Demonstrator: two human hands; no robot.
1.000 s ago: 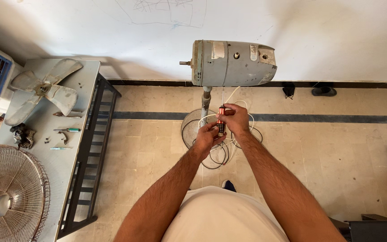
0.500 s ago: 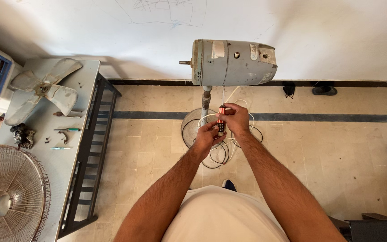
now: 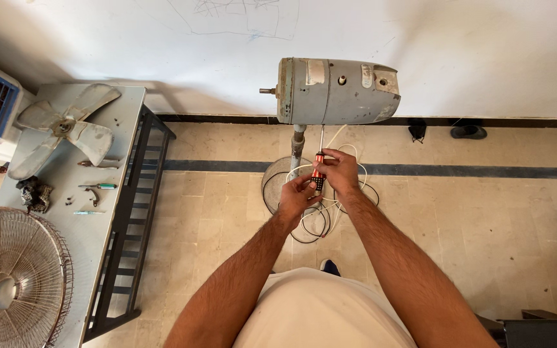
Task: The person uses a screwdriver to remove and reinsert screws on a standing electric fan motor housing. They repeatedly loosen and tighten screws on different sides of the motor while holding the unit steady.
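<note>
screwdriver (image 3: 318, 171) gripped in right hand (image 3: 338, 171), shaft up toward motor housing (image 3: 336, 91); left hand (image 3: 296, 196) pinches white cord (image 3: 342, 136), steadying it.

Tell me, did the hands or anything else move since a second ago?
Almost nothing visibly changed. Both hands, the left hand and the right hand, stay together below the grey fan motor, holding the red and black screwdriver among the white and black cords. The fan blade and wire fan guard lie on the table as before.
</note>
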